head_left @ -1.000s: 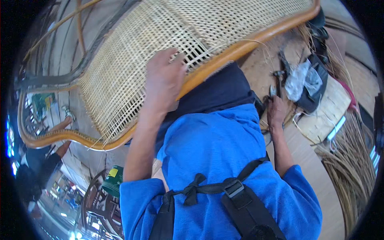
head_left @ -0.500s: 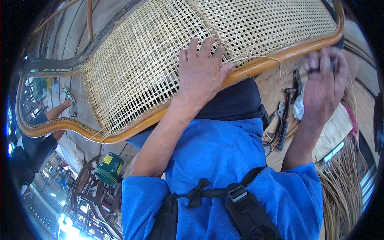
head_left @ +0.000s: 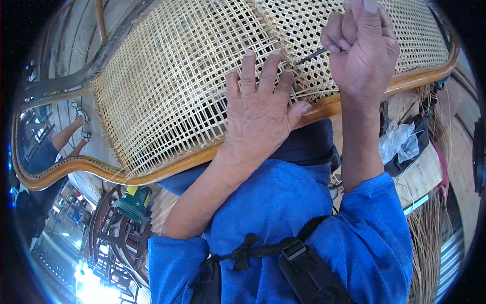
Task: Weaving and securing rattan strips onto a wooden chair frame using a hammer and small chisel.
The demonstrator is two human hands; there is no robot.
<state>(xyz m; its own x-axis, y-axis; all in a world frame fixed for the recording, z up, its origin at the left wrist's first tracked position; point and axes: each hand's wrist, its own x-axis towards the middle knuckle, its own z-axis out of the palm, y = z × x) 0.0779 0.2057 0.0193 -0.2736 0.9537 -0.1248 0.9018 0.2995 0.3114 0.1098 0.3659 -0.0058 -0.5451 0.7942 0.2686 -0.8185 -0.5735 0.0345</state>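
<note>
A panel of woven cane webbing (head_left: 167, 76) fills a curved wooden chair frame (head_left: 324, 108) across my lap. Its left part is an open square weave; to the right the mesh is tighter, with holes. My left hand (head_left: 260, 111) lies flat on the webbing near the seam between the two parts, fingers spread, thumb by the wooden rail. Above the tighter mesh, my right hand (head_left: 365, 63) is closed round an awl (head_left: 311, 55). The awl's thin dark shaft slants down toward the seam beside my left fingertips; its handle is hidden in my fist. Loose cane strands (head_left: 313, 93) lie by the rail.
Right of me are a clear plastic bag (head_left: 400, 142), a pale board (head_left: 417, 172) and a bundle of long cane strands (head_left: 422, 243). At lower left stand a green bucket (head_left: 134, 205) and dark wooden chair frames (head_left: 109, 228). Another person's leg (head_left: 68, 134) shows beyond the frame.
My right hand has come left and up from beside the rail to above the webbing, the awl's shaft now showing. My left hand stays flat on the webbing. The view has shifted slightly.
</note>
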